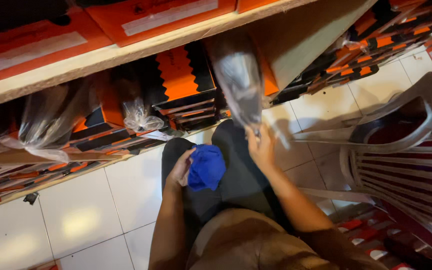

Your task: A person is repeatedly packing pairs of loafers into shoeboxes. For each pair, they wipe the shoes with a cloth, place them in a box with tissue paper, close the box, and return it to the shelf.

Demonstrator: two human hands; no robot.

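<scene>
My left hand (180,169) grips a crumpled blue cloth (206,167) above my knees, which are in dark trousers. My right hand (261,146) holds up a dark shoe wrapped in a clear plastic bag (237,80). The bagged shoe points upward toward the wooden shelf edge and is blurred. The two hands are about a hand's width apart.
Orange and black shoe boxes (178,80) fill the shelves (101,59) ahead and pile at the upper right. Loose clear plastic bags (51,120) lie on the lower shelf. A white plastic chair (416,150) stands at the right. White floor tiles (86,210) lie at the left.
</scene>
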